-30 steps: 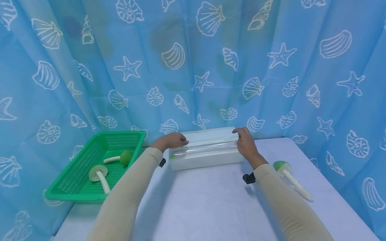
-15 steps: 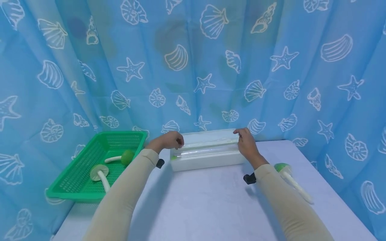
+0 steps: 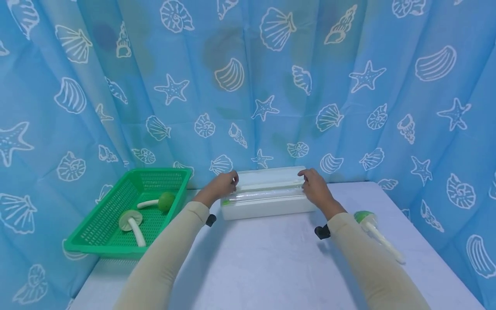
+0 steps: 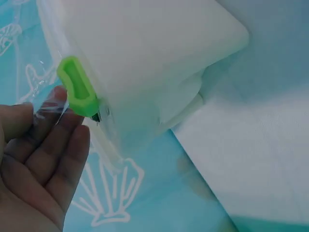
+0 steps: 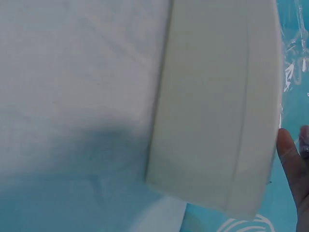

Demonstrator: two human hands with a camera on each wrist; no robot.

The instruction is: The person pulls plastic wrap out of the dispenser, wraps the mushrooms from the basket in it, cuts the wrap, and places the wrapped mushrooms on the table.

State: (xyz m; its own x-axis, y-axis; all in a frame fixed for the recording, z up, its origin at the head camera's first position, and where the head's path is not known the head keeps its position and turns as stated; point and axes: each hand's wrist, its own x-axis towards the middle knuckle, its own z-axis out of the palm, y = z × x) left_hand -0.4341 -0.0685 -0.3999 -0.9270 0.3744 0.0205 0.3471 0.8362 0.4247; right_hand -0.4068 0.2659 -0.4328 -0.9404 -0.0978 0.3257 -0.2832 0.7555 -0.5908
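A white cling film dispenser box (image 3: 269, 207) stands on the table with its lid (image 3: 271, 174) raised at the back. A clear roll of cling film (image 3: 267, 193) shows along its top. At the box's left end my left hand (image 3: 221, 186) pinches the film's edge; in the left wrist view clear film (image 4: 48, 107) runs between thumb and fingers, beside a bright green slide cutter (image 4: 77, 87). My right hand (image 3: 317, 188) holds film at the right end, its thumb (image 5: 288, 150) close to the box edge. The right wrist view cuts off most of that hand.
On the left, a green plastic basket (image 3: 73, 242) holds two green-capped, white-stemmed mushroom-like items (image 3: 130, 220). A similar item (image 3: 377, 234), apparently wrapped in clear film, lies right of my right forearm. A blue shell-print curtain (image 3: 248, 86) hangs behind the white-covered table (image 3: 263, 262).
My left hand has shifted left along the box to its left end, then dipped slightly. The right hand has stayed almost in place at the right end.
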